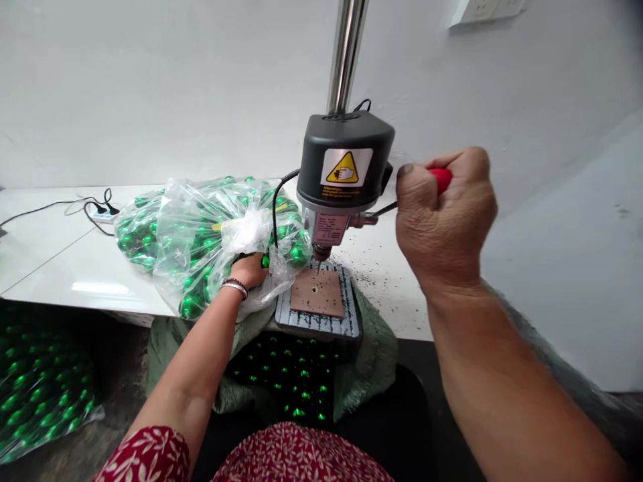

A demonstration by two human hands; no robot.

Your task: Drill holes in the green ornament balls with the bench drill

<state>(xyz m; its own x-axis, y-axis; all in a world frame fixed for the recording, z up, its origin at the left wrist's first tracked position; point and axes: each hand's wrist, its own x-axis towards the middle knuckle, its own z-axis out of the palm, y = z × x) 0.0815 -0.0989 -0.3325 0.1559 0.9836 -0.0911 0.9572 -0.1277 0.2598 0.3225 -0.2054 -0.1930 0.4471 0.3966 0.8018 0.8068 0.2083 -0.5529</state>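
My right hand (445, 217) is wrapped round the red knob (442, 179) of the feed lever on a bench drill press (346, 157). The thin drill bit (318, 266) points down, above a brown square plate (316, 292) with a small hole in its middle. At the mouth of a clear plastic bag (241, 231) full of shiny green balls is my left hand (250, 270). Its fingers are closed and partly hidden, with a green ball (265, 261) at their tips.
Dark shavings lie on the ribbed metal base (321, 326) and the white table (392, 288). Below, an open woven sack (372, 355) holds many green balls. Another clear bag of balls (43, 388) lies at lower left. A power strip (104, 213) with cords is behind.
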